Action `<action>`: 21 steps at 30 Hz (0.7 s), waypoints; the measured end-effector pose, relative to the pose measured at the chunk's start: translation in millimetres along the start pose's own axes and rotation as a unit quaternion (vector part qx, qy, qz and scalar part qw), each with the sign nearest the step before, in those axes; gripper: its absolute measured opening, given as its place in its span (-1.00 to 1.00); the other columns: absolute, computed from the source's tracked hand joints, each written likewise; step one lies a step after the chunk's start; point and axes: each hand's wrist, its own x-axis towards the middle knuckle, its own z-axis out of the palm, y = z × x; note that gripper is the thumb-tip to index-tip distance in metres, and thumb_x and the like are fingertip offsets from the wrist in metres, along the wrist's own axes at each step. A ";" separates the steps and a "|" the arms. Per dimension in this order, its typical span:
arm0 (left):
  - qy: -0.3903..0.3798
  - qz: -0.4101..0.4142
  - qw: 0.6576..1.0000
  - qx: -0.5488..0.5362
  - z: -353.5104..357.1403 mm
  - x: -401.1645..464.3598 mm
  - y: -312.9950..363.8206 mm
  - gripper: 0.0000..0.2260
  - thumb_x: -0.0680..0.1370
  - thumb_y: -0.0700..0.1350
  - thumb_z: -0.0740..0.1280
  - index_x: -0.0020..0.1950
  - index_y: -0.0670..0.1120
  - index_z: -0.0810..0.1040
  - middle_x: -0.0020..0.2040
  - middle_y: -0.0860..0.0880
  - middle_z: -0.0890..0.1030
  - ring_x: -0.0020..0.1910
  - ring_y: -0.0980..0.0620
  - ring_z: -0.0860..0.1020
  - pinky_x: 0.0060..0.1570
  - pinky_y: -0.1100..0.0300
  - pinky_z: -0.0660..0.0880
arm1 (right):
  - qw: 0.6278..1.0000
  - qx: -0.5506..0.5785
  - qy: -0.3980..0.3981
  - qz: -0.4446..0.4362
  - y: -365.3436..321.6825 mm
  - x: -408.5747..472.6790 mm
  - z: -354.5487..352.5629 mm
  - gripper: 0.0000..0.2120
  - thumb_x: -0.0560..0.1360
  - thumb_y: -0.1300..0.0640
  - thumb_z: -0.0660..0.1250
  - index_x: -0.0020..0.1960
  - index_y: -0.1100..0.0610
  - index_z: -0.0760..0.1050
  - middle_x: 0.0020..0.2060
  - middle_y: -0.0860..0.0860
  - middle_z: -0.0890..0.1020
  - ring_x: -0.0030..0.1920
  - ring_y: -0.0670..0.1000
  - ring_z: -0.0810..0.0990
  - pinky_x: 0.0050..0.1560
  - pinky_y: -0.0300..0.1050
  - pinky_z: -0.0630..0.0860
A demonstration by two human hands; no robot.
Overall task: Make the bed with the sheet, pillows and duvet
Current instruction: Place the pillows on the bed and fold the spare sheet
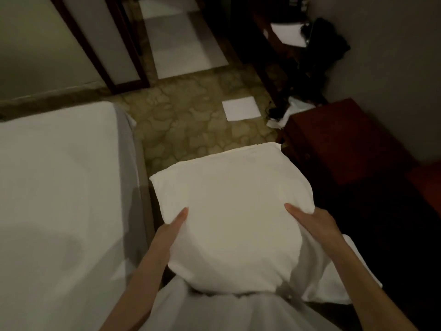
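Bed (55, 187) fills the left of view, sheet (47, 151) already spread flat over it; no pillow or duvet lies on the part in view.

Pillow (229, 211): white, plump, held in the air just beside the bed's right edge, over more white fabric (317, 278) bunched below it. Judge it light and very soft; it will sag and fold if you carry it by one corner. Case looks smooth, so a pinch could slip. Best hold: both near sides, as now.

Left hand (173, 225) grips the near left edge, thumb on top, fingers hidden beneath. Right hand (312, 223) grips the near right edge likewise.

Red-brown cabinet (334, 139) stands to the right, near the pillow's far corner; keep your swing leftward, away from it.

Dark clutter (317, 56) sits by the far wall, well apart.

Sheet of paper (241, 108) lies on the patterned floor (186, 115) ahead; you need not step there.
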 end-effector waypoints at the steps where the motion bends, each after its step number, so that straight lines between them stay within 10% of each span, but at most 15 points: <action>1: 0.004 0.008 1.000 -0.014 -4.4 8.4 17.2 -0.27 0.39 0.24 0.41 0.38 -0.21 0.40 0.29 -0.17 0.48 0.08 -0.13 0.44 0.21 0.00 0.34 | 1.000 0.001 0.001 -0.013 -23.0 8.9 5.0 -0.24 0.26 -0.37 0.43 0.23 0.18 0.53 0.05 0.09 0.63 0.06 0.14 0.60 0.17 0.02 0.51; 16: 0.100 0.036 0.992 -0.065 -42.9 173.3 241.9 -0.37 0.45 0.19 0.37 0.34 -0.23 0.43 0.26 -0.16 0.48 0.09 -0.10 0.43 0.13 0.09 0.28 | 0.995 -0.014 -0.076 -0.059 -300.9 194.6 110.6 -0.34 0.32 -0.24 0.46 0.21 0.20 0.51 0.15 0.16 0.59 0.18 0.21 0.52 0.27 0.01 0.42; 21: 0.118 0.065 0.986 -0.095 -45.3 241.2 362.4 -0.19 0.20 0.37 0.45 0.28 -0.11 0.50 0.21 -0.08 0.54 0.11 -0.10 0.50 0.23 0.03 0.38 | 0.990 -0.026 -0.110 -0.087 -438.4 290.0 143.0 -0.23 0.30 -0.23 0.47 0.33 0.22 0.41 0.22 0.15 0.53 0.23 0.19 0.48 0.31 -0.02 0.36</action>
